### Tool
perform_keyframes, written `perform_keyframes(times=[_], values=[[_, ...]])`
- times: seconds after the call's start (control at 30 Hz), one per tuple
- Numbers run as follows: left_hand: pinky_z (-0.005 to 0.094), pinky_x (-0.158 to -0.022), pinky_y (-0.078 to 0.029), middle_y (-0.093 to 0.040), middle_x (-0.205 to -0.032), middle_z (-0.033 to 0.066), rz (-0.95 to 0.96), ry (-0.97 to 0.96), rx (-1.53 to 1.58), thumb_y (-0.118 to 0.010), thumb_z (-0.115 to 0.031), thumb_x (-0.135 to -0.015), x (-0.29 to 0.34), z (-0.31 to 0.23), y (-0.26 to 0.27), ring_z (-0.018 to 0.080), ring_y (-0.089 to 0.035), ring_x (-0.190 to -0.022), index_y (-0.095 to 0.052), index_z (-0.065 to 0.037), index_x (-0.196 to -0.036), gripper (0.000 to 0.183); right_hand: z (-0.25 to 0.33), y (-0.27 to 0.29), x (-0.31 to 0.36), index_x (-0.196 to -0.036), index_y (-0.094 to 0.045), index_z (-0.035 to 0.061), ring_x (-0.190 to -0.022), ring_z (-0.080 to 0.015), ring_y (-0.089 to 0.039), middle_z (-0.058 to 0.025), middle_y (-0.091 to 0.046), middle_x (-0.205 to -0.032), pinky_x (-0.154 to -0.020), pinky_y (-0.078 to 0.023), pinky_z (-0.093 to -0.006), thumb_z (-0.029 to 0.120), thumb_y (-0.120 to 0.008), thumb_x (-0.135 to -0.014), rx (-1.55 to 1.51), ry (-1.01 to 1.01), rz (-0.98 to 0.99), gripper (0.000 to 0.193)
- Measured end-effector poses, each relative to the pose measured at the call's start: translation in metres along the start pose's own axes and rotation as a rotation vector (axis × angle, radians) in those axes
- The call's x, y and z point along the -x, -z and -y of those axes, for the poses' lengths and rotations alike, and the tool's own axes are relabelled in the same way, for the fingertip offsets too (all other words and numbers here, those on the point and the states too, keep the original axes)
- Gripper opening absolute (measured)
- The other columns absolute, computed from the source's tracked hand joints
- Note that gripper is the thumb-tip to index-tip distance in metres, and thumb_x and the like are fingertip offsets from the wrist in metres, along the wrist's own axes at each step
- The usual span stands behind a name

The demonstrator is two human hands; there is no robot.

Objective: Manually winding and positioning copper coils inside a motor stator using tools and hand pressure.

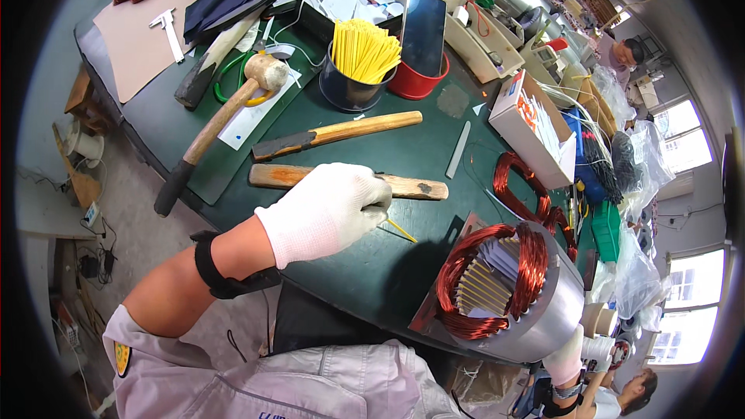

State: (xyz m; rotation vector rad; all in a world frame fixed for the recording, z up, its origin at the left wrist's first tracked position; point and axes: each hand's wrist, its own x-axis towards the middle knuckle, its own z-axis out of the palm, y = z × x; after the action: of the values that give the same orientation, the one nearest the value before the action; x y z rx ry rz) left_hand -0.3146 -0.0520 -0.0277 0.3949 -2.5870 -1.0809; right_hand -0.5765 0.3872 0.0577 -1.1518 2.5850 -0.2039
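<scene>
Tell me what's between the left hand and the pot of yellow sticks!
A black-ended wooden stick, plus another stick partly hidden by the left hand, in the head view.

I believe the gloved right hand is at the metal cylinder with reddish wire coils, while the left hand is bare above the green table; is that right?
Not quite: in the head view, the left hand above the green table wears a white glove, not bare skin. The gloved right hand is at the metal cylinder with reddish wire coils.
</scene>
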Motion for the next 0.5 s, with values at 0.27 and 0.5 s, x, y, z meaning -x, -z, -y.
perform_keyframes(times=[0.27,0.5], values=[[0.0439,-0.074,-0.056,-0.069,-0.084,0.0154,-0.149,-0.032,0.092,-0.067,-0.011,-0.088,0.000,-0.050,0.024,0.0367,-0.069,-0.081,-0.069,-0.003,-0.088,0.008,0.041,0.008,-0.003,-0.113,-0.070,-0.0092,-0.100,-0.0406,-0.076,-0.0254,-0.076,-0.101,-0.087,-0.057,-0.0399,-0.001,-0.061,-0.081,0.036,0.062,-0.064,0.034],[0.0464,-0.073,-0.055,-0.068,-0.083,0.0168,-0.157,-0.113,0.091,-0.068,-0.013,-0.091,-0.016,-0.058,-0.015,0.0387,-0.069,-0.079,-0.066,-0.004,-0.091,0.010,0.006,0.000,0.001,-0.128,-0.064,-0.0009,-0.109,-0.0444,-0.059,-0.0218,-0.065,-0.119,-0.095,-0.046,-0.0488,0.010,-0.078,-0.082,-0.001,0.005,-0.019,0.049]])
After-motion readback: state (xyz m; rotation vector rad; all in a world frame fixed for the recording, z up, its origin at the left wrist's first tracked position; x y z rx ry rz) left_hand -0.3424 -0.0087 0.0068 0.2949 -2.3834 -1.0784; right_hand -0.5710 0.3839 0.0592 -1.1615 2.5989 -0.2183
